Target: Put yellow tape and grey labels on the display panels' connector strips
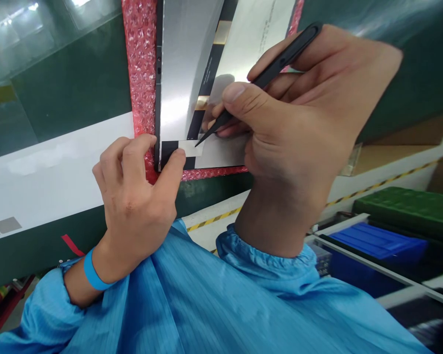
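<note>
A flat display panel [186,64], silver with a white side and black strips, lies on pink bubble wrap. Near its front corner sits a small whitish label [192,148]. My left hand [136,187] steadies that corner, the thumb pressing at the label and the curled index fingertip against the panel's left edge. In my right hand [291,108] is a pair of black tweezers [280,61], gripped between thumb and fingers. Their pointed tip meets the label just right of my left thumb; whether it pinches the label, I cannot tell. The right hand hides part of the panel's right side.
Pink bubble wrap [142,73] borders the panel on the green tabletop [74,78]. A white sheet [51,172] lies at left, near a red tape strip [72,245]. Beyond the table at lower right are a blue bin [380,240] and a green container [409,209].
</note>
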The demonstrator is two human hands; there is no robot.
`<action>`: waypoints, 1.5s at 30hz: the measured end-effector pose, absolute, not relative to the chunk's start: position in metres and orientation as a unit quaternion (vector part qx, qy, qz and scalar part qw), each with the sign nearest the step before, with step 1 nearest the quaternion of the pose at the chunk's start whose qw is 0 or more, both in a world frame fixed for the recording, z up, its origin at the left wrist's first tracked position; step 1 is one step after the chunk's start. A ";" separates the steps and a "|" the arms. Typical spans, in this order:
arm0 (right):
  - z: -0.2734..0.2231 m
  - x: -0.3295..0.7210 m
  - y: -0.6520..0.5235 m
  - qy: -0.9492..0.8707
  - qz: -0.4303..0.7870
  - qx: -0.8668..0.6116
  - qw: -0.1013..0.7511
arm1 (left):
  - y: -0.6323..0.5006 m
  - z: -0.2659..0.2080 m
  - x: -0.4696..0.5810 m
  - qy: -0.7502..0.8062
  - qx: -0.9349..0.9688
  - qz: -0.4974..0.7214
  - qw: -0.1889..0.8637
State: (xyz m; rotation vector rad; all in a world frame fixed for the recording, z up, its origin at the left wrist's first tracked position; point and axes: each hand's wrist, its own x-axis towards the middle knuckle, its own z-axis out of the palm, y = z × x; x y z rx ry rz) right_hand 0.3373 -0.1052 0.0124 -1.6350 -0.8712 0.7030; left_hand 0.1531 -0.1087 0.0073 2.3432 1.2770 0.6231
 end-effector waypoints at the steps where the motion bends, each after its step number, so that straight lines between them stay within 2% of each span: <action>1: 0.013 0.337 -0.105 -0.369 0.296 -0.691 0.547 | -0.109 0.008 0.154 0.456 0.838 0.229 0.192; 6: 0.016 0.336 -0.106 -0.362 0.299 -0.696 0.543 | -0.109 0.010 0.157 0.444 0.848 0.223 0.186; 13: 0.018 0.333 -0.106 -0.359 0.292 -0.704 0.539 | -0.114 0.014 0.153 0.453 0.869 0.157 0.123; 20: 0.009 0.328 -0.103 -0.305 0.266 -0.673 0.620 | -0.116 0.018 0.155 0.443 0.880 0.152 0.079; 25: -0.006 0.331 -0.098 -0.262 0.202 -0.617 0.714 | -0.117 0.019 0.165 0.414 0.897 0.113 0.106; 35: -0.016 0.335 -0.098 -0.270 0.177 -0.616 0.719 | -0.110 0.010 0.157 0.388 0.906 0.093 0.142; 45: -0.017 0.331 -0.096 -0.229 0.192 -0.629 0.717 | -0.100 0.025 0.134 0.452 0.878 0.126 0.095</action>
